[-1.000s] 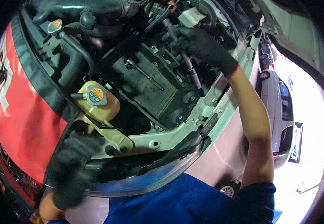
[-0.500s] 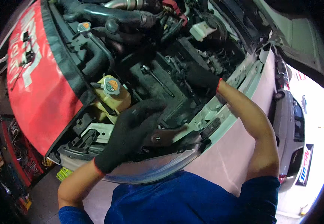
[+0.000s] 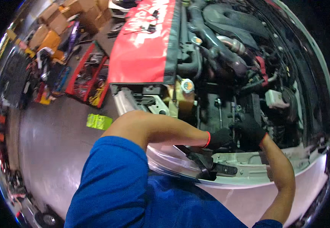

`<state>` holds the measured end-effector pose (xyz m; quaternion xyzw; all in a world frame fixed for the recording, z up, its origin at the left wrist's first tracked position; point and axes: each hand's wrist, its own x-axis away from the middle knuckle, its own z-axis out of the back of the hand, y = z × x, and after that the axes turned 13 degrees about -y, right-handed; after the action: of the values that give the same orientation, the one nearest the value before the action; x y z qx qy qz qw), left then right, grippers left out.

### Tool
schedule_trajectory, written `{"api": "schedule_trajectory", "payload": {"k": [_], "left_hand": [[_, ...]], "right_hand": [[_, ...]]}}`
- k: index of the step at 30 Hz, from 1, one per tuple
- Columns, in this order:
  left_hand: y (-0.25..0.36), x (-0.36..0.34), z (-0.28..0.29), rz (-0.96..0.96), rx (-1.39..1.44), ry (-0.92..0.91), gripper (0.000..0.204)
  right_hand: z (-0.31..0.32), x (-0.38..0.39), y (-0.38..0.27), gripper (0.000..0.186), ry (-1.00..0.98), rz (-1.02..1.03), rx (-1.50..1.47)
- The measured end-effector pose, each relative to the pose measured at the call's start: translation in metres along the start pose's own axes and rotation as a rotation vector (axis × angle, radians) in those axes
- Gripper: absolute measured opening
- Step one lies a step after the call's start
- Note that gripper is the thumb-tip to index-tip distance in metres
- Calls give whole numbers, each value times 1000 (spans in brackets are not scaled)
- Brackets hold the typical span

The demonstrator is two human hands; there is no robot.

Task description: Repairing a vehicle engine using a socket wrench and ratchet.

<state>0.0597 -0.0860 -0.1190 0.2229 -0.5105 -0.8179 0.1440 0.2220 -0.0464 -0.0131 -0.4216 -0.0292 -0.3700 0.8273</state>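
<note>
Both my hands wear black gloves with red cuffs and are close together in the engine bay. My left hand (image 3: 220,139) reaches in from the left, its fingers curled beside a slim metal rod-like part (image 3: 233,110). Just right of it, my right hand (image 3: 251,131) is closed at the lower end of that part. What the fingers grip is hidden by the dark gloves and shadow. A ratchet wrench (image 3: 219,110) lies on the dark tray (image 3: 210,123) to the left of the rod. The yellowish coolant reservoir (image 3: 184,104) has a silver cap (image 3: 187,86).
A red fender cover (image 3: 142,57) drapes the car's front. The headlight (image 3: 172,159) and pale fender (image 3: 244,193) lie nearest me. A white fluid reservoir (image 3: 276,98) stands at the right. Left on the floor are a red tool tray (image 3: 85,76), a green box (image 3: 98,121) and cardboard boxes (image 3: 54,19).
My view has turned left, bringing more floor into sight. My left hand has moved from above the headlight into the bay beside my right hand. The ratchet wrench still lies on the tray.
</note>
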Motion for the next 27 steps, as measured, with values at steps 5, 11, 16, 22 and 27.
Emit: {"api": "schedule_trajectory", "payload": {"k": [5,11,16,22,27], "left_hand": [[52,-9,11,361,366,7,29],[60,-24,6,410,513,-68,30],[75,-21,18,450,266,-166,23],[68,-28,2,466,828,44,24],[39,-6,6,714,485,-34,23]], "right_hand": [[-10,13,30,35,-24,192,39],[2,10,31,25,149,235,367],[2,-9,16,36,182,-119,-162],[-5,-15,47,33,320,-36,-131],[14,-10,-15,28,71,-275,-139]]}}
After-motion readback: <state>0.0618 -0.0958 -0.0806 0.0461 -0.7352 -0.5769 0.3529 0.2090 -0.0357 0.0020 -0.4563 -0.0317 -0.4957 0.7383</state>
